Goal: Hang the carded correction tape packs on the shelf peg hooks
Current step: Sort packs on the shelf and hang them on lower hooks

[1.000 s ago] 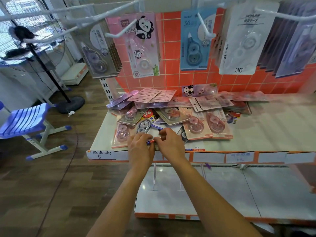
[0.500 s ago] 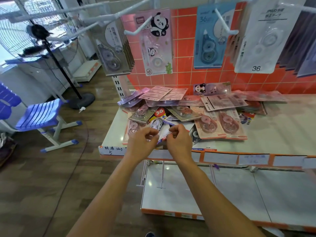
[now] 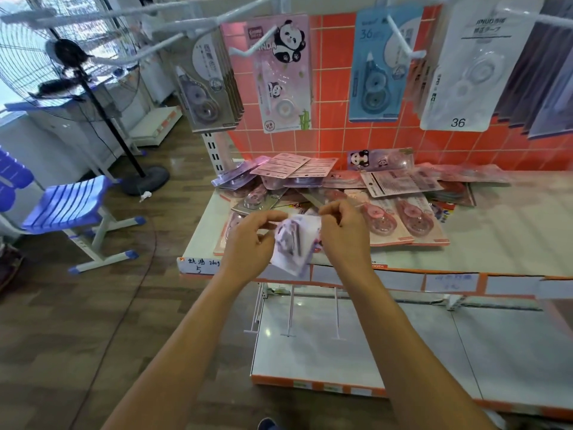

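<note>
Together, the left hand point(image 3: 248, 240) and right hand point(image 3: 344, 237), two in all, each pinch one motion-blurred lilac pack point(image 3: 291, 248) in their grip; the overlapping pile point(image 3: 390, 212) on the shelf point(image 3: 502, 240) defies counting.

Both bare forearms are extended forward from the bottom edge of the view and are angled inward, so that the hands are set close together at mid-frame. The left forearm point(image 3: 173, 352) is angled up from the lower left, the right forearm point(image 3: 403, 336) from the lower right. The left hand point(image 3: 248, 240) is seen with its back turned to the camera, its fingers curled and its thumb set above them. The right hand point(image 3: 344, 234) is likewise turned back-up, with the fingers bent. A blurred correction tape pack point(image 3: 291, 243) is pinched between the two hands, at its left side by the left hand and at its upper right by the right hand. Both wrists are seen nearly straight.
</note>
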Demonstrator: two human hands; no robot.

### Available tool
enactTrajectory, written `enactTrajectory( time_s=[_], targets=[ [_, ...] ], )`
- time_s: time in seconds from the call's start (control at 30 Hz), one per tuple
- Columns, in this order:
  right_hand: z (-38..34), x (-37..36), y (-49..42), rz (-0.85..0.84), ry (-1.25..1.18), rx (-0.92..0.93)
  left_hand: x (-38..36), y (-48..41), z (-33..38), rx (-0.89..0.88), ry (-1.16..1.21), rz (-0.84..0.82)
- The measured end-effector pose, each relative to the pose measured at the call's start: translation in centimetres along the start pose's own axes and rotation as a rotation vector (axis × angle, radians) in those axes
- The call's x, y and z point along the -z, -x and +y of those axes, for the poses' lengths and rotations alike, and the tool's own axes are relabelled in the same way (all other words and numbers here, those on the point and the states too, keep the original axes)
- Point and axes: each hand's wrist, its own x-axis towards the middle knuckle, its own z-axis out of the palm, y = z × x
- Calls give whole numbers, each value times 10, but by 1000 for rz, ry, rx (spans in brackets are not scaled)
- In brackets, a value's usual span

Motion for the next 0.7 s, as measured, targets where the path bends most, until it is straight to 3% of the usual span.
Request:
enactTrajectory(
  time_s=[0.2,0.4,0.6,0.7],
  targets=[
    [-3,26,4,1,-157,56,3,7,1,47,-5,-146],
    [22,35,13,151,-344,-59,-7,21,-3,398,338,-85],
    [26,20,39,111,-539,-227,-9,52,24,432,566,-248],
    [26,12,58,68,-552,-246,-3,66,25,514,680,-172]
  ],
)
